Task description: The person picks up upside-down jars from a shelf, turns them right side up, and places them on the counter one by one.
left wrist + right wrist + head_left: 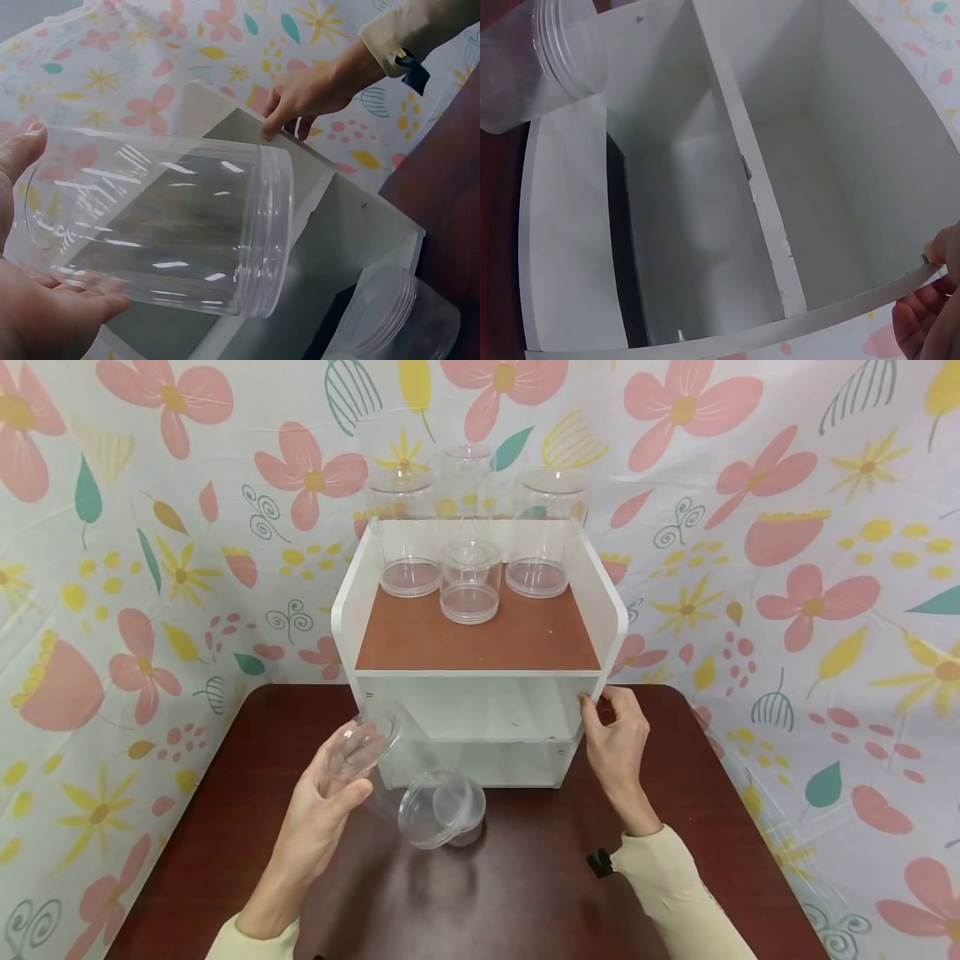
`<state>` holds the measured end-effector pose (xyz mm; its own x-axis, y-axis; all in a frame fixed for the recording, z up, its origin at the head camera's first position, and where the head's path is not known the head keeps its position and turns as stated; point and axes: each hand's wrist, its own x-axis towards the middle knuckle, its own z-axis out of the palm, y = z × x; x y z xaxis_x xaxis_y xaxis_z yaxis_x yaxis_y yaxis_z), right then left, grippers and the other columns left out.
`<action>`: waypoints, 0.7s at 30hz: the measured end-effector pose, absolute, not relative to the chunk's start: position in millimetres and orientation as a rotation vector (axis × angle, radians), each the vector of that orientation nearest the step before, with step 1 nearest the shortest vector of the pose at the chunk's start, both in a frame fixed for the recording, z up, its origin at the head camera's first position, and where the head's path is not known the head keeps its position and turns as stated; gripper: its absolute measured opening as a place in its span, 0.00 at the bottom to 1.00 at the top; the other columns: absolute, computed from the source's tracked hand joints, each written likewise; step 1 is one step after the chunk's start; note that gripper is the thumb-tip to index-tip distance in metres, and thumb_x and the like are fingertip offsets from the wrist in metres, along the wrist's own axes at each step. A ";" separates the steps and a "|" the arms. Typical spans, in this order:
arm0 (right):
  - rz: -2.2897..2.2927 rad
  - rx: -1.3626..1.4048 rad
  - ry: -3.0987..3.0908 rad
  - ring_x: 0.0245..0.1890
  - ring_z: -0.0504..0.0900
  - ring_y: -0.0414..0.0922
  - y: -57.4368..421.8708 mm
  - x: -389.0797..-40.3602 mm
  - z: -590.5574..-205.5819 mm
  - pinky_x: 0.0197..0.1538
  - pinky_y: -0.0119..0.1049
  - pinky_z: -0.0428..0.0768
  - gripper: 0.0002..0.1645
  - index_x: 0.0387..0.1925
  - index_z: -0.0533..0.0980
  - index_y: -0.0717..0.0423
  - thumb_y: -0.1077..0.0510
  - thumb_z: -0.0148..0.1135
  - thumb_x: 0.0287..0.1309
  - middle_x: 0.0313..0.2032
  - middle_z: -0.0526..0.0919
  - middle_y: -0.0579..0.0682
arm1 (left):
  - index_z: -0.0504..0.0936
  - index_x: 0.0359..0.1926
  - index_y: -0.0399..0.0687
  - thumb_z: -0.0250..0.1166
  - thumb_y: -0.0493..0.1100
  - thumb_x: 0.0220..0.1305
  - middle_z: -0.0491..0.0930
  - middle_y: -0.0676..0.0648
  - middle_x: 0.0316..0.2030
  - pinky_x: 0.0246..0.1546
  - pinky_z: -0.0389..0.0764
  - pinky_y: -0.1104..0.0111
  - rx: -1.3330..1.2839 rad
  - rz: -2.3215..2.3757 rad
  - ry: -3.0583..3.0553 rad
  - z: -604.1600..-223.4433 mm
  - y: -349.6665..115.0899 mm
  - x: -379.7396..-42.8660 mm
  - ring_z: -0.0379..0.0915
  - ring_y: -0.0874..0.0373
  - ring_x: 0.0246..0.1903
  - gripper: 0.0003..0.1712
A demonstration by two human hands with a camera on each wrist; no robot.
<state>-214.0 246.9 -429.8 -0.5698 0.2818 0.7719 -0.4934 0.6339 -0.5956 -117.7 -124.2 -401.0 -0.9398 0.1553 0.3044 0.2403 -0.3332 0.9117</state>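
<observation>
My left hand (322,810) grips a large clear plastic jar (157,217) around its base end. The jar is tilted above the table, its ridged lid end pointing down and to the right in the head view. Below that end, a smaller clear jar (471,831) stands on the table, partly hidden behind it. Off to the right, my right hand (618,739) pinches the front edge of the right side panel of a white shelf unit (742,150), thumb on the inner face. Two compartments of the unit face me, with bare white surfaces inside.
Several clear jars, including a front one (470,593), stand on the unit's brown top (480,647), between its raised side panels. The unit sits at the back of a dark red-brown table (540,877). Flower-printed cloth (750,610) hangs behind and on both sides.
</observation>
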 end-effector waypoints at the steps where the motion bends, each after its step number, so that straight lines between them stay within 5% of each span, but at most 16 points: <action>1: 1.040 0.168 -1.914 0.34 0.81 0.54 246.6 -214.0 -429.9 0.41 0.22 0.74 0.07 0.39 0.83 0.69 0.69 0.71 0.59 0.35 0.83 0.61 | 0.56 0.77 0.37 0.60 0.25 0.67 0.70 0.47 0.71 0.65 0.70 0.69 -0.532 -2.471 -1.764 -402.3 -122.7 -117.9 0.69 0.56 0.69 0.41; 12: 1.114 0.119 -1.946 0.38 0.81 0.51 246.3 -207.0 -435.8 0.41 0.31 0.73 0.11 0.45 0.85 0.67 0.64 0.70 0.64 0.41 0.85 0.59 | 0.57 0.76 0.36 0.62 0.27 0.67 0.67 0.42 0.73 0.68 0.69 0.67 -0.622 -2.528 -1.628 -421.8 -102.5 -120.4 0.69 0.53 0.69 0.40; 21: 1.244 0.079 -1.909 0.42 0.78 0.48 232.0 -177.6 -449.4 0.46 0.27 0.73 0.19 0.57 0.77 0.71 0.69 0.65 0.66 0.46 0.81 0.64 | 0.57 0.75 0.36 0.63 0.30 0.70 0.69 0.46 0.71 0.70 0.66 0.64 -0.685 -2.570 -1.518 -440.6 -87.9 -125.3 0.69 0.52 0.69 0.37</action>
